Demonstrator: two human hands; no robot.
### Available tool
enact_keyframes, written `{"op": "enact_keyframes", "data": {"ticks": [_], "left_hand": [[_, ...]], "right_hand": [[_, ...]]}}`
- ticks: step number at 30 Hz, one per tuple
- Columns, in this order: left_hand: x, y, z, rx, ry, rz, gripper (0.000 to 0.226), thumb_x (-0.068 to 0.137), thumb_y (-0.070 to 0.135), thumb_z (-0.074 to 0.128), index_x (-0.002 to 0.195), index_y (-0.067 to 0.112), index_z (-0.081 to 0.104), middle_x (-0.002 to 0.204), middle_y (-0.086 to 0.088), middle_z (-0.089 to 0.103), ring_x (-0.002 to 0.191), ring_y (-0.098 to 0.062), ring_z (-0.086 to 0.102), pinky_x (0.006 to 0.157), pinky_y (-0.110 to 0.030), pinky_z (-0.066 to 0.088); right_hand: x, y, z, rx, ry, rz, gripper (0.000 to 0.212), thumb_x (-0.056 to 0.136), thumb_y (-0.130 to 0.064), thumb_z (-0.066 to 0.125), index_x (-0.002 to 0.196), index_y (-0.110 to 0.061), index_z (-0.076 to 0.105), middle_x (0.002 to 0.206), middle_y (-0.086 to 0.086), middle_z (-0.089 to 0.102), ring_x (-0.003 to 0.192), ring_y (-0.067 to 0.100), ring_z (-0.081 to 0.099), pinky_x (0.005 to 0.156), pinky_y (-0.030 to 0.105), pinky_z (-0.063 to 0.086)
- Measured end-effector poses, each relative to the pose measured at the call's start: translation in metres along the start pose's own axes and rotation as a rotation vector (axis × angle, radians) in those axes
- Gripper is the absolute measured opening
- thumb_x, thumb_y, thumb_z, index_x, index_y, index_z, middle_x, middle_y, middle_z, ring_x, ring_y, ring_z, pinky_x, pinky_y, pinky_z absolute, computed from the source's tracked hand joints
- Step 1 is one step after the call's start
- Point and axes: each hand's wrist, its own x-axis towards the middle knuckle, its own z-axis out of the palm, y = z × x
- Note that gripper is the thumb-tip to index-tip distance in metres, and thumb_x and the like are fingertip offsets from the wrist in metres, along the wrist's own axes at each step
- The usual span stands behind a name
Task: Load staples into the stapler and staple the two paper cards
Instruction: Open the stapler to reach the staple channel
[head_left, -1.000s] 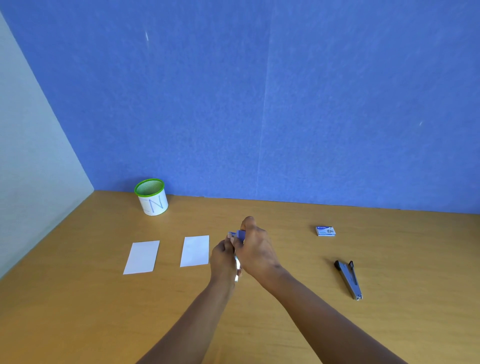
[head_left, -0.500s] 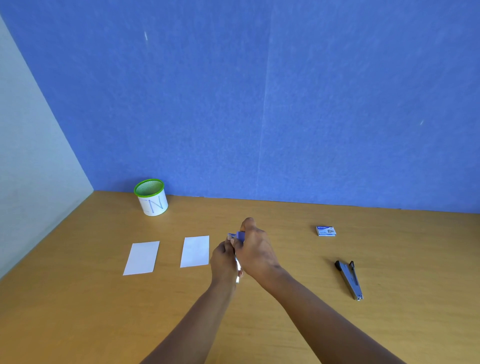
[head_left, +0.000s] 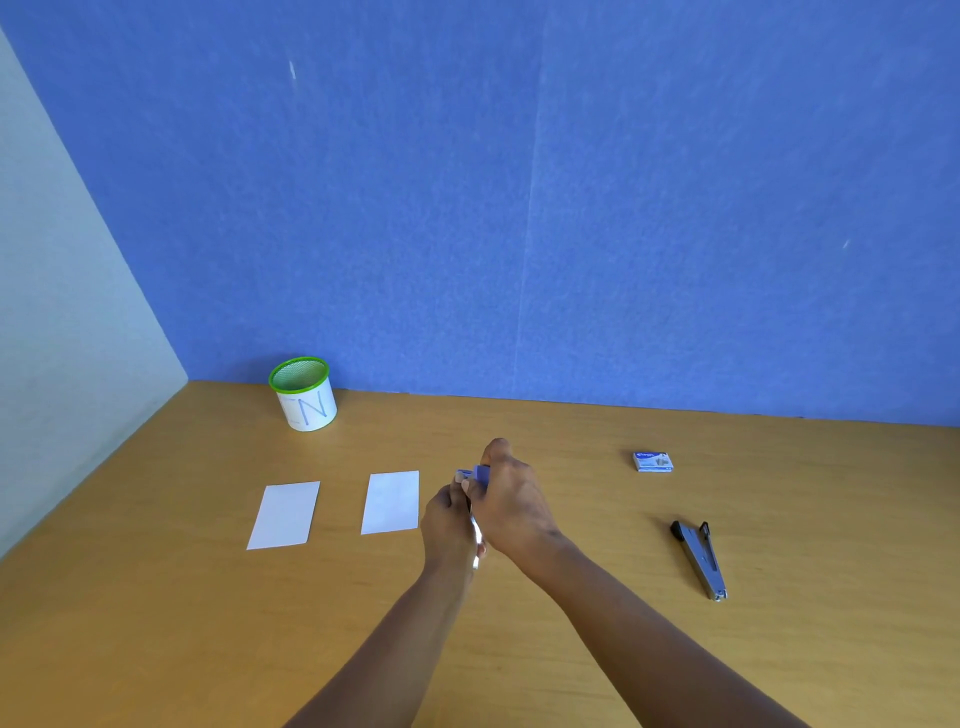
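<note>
Both hands meet above the middle of the desk around a small blue stapler (head_left: 479, 475). My left hand (head_left: 448, 525) grips it from the left and below. My right hand (head_left: 511, 506) wraps over its top and right side. Only the blue front end and a thin silver metal strip between the hands show; the remainder is hidden. Two white paper cards lie flat and apart to the left: one (head_left: 390, 502) near my left hand, the other (head_left: 284, 515) further left. A small blue staple box (head_left: 653, 461) sits at the right rear.
A grey and black metal stapler-like tool (head_left: 700, 560) lies on the desk to the right. A white mesh cup with a green rim (head_left: 303, 393) stands at the back left, near the blue wall. The wooden desk (head_left: 156, 623) meets a pale wall on the left.
</note>
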Motion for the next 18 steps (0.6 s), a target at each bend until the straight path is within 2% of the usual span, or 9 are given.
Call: {"op": "enact_keyframes", "data": {"ticks": [2,4,7,10,14,18], "left_hand": [[0.004,-0.001,-0.003,-0.051,0.035,-0.064,0.044,0.101,0.020,0.032,0.060,0.008,0.041,0.051,-0.004,0.037,0.028,-0.010,0.034,0.031,-0.013,0.024],[0.013,0.000,-0.013,-0.125,0.089,-0.130,0.045,0.101,0.022,0.034,0.058,0.011,0.042,0.053,-0.003,0.038,0.037,-0.015,0.037,0.036,-0.015,0.026],[0.027,0.001,-0.024,-0.067,0.137,-0.070,0.047,0.101,0.029,0.033,0.059,0.012,0.045,0.058,-0.003,0.043,0.049,-0.018,0.038,0.046,-0.024,0.027],[0.034,0.005,-0.027,-0.115,0.170,-0.060,0.046,0.101,0.029,0.034,0.060,0.011,0.046,0.060,-0.004,0.045,0.052,-0.019,0.040,0.049,-0.026,0.029],[0.041,0.011,-0.032,-0.226,0.183,-0.101,0.047,0.101,0.030,0.032,0.062,0.011,0.049,0.061,-0.006,0.046,0.052,-0.021,0.041,0.051,-0.027,0.030],[0.035,0.019,-0.032,-0.374,0.196,-0.151,0.043,0.102,0.030,0.033,0.066,0.011,0.049,0.063,-0.004,0.045,0.048,-0.014,0.046,0.050,-0.025,0.035]], "right_hand": [[-0.004,-0.002,0.000,0.032,-0.006,-0.014,0.007,0.096,-0.013,0.041,0.101,-0.009,0.038,0.081,0.001,0.047,0.065,0.013,0.047,0.043,0.019,0.035],[-0.010,-0.006,0.005,0.052,-0.018,-0.060,0.005,0.094,-0.007,0.038,0.093,-0.010,0.034,0.079,0.002,0.045,0.063,0.014,0.043,0.044,0.020,0.034],[-0.012,-0.009,0.010,0.071,-0.010,-0.107,0.007,0.093,-0.005,0.035,0.090,-0.010,0.032,0.074,0.001,0.041,0.064,0.016,0.036,0.044,0.021,0.029],[-0.007,-0.011,0.011,0.078,0.004,-0.154,0.008,0.093,-0.005,0.036,0.090,-0.011,0.031,0.069,-0.003,0.037,0.060,0.012,0.034,0.046,0.020,0.028],[-0.008,-0.012,0.016,0.107,0.010,-0.214,0.010,0.093,-0.004,0.036,0.088,-0.011,0.030,0.076,0.003,0.041,0.062,0.013,0.034,0.046,0.018,0.027],[-0.010,-0.006,0.019,0.117,0.024,-0.262,0.013,0.094,-0.006,0.038,0.088,-0.014,0.030,0.085,0.007,0.047,0.063,0.010,0.039,0.050,0.018,0.032]]}}
